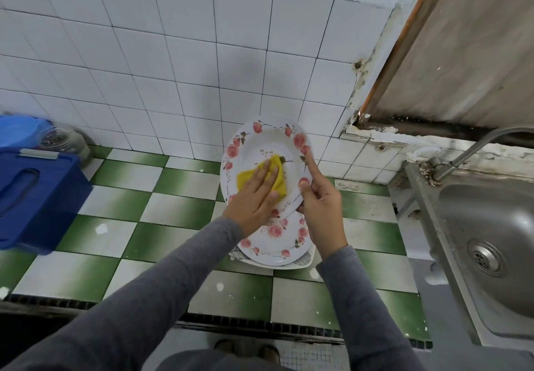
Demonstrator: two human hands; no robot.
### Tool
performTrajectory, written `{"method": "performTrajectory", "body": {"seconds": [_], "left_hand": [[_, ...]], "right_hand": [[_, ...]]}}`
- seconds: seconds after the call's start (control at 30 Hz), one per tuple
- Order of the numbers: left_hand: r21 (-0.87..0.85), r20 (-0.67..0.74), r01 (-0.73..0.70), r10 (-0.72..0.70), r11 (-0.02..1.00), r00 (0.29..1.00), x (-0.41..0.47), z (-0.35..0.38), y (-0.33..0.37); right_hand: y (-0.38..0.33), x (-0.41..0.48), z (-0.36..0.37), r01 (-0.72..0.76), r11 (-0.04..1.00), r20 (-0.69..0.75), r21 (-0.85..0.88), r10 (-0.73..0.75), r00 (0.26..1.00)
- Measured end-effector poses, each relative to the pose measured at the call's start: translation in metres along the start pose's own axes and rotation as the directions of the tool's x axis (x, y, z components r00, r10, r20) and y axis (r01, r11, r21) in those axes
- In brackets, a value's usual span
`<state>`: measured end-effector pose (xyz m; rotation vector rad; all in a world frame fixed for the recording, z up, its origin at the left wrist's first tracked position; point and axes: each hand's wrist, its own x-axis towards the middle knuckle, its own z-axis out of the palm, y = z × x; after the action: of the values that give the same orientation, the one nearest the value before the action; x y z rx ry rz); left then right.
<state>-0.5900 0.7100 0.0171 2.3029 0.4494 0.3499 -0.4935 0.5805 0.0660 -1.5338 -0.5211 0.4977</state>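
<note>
Green-and-white checked tiles cover the counter (pixel 179 203) below a white tiled wall. Above it, an oval rose-patterned plate (pixel 261 145) is held tilted up, face toward the person, its long axis running from the near left up toward the wall. The right hand (pixel 320 206) grips its right rim, thumb on the face. The left hand (pixel 254 197) presses a yellow cloth (pixel 278 181) flat against the plate's middle, fingers straight. Beneath lies a stack of plates (pixel 277 243). At left, a lidded blue box (pixel 34 197) hides its contents; a glass jar (pixel 62 141) holds dark bits. The steel sink (pixel 491 226) sits right.
</note>
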Motion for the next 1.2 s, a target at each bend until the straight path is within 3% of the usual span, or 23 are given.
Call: {"method": "performTrajectory", "body": {"seconds": [0.07,0.23,0.37,0.5,0.6,0.7,0.8,0.9,0.97,1.07,1.2], "left_hand": [[0.006,0.029,0.001,-0.001,1.0,1.0,-0.002,-0.005,0.01],[0.24,0.152,-0.054,0.018,0.969,0.988,-0.001,-0.025,0.02],[0.303,0.111,-0.203,0.177,0.931,0.978,0.002,-0.03,0.012],[0.324,0.02,-0.278,0.287,0.904,0.958,0.004,-0.038,0.019],[0.17,-0.056,-0.257,0.269,0.951,0.961,0.01,-0.047,0.021],[-0.177,-0.157,-0.107,0.079,0.978,0.984,0.013,-0.056,0.026],[-0.596,-0.208,0.045,-0.209,0.802,0.956,0.011,-0.064,0.03],[-0.883,-0.099,0.081,-0.352,0.463,0.931,0.007,-0.071,0.026],[-0.951,-0.023,0.094,-0.371,0.294,0.928,0.006,-0.073,0.021],[-0.964,-0.002,0.1,-0.38,0.248,0.925,0.006,-0.071,0.013],[-0.963,-0.019,0.097,-0.419,0.252,0.908,0.007,-0.067,0.003]], "right_hand": [[-0.002,0.006,0.001,-0.025,0.999,-0.003,0.02,0.025,1.0],[-0.008,0.028,-0.007,-0.146,0.978,-0.015,0.148,0.149,0.989],[-0.015,0.04,-0.013,-0.29,0.907,0.021,0.305,0.298,0.954],[-0.021,0.048,-0.019,-0.354,0.888,0.085,0.293,0.345,0.935],[-0.025,0.049,-0.02,-0.289,0.93,0.088,0.226,0.276,0.957],[-0.014,0.041,-0.022,-0.202,0.978,0.083,0.046,0.198,0.977],[0.003,0.028,-0.025,-0.156,0.986,0.086,-0.054,0.161,0.983],[0.016,0.021,-0.033,-0.172,0.981,0.048,0.087,0.169,0.985],[0.021,0.021,-0.037,-0.18,0.952,0.024,0.248,0.179,0.983],[0.024,0.025,-0.039,-0.209,0.842,0.018,0.497,0.231,0.973],[0.019,0.024,-0.041,-0.218,0.719,0.02,0.66,0.274,0.962]]}}
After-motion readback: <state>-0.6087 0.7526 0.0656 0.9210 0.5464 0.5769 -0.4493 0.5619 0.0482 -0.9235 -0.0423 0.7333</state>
